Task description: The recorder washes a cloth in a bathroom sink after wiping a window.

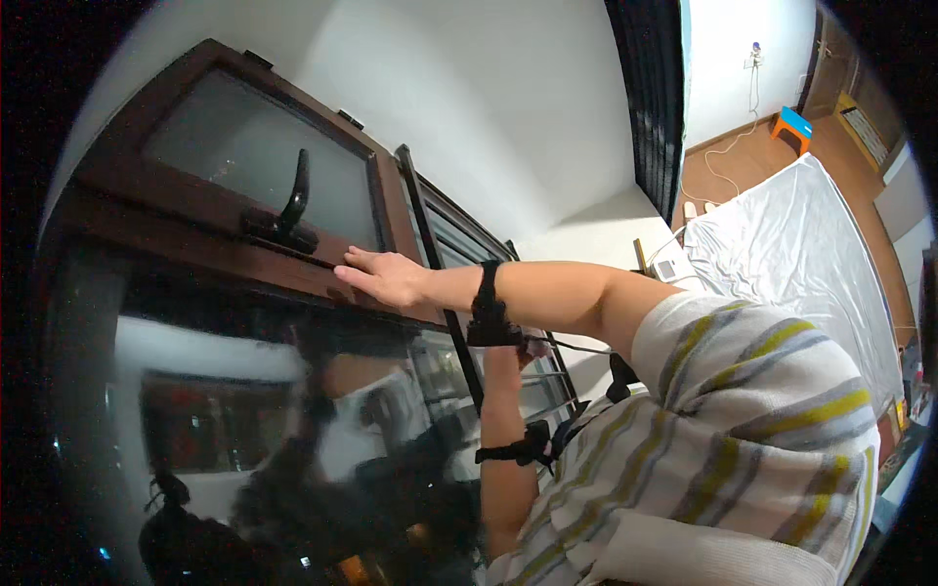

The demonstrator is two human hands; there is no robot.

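Observation:
My right hand [386, 279] rests on the dark brown window frame [322, 278], just below a black window handle [293, 210]. Its fingers are stretched out and hold nothing. Above the frame is a small framed pane [259, 146]; below it a large dark glass pane [244, 420] shows reflections. My left hand [529, 351] is mostly hidden behind my right wrist, close to a black metal railing [459, 356]; whether it grips anything is hidden. Both forearms wear black straps with small devices [493, 332].
A white wall [469, 107] rises behind the window, with a black folded curtain or panel [650, 98] further right. Behind me are a bed with a shiny pale sheet [801, 234], a blue and orange stool [791, 129], and a white cable [723, 156] on the wooden floor.

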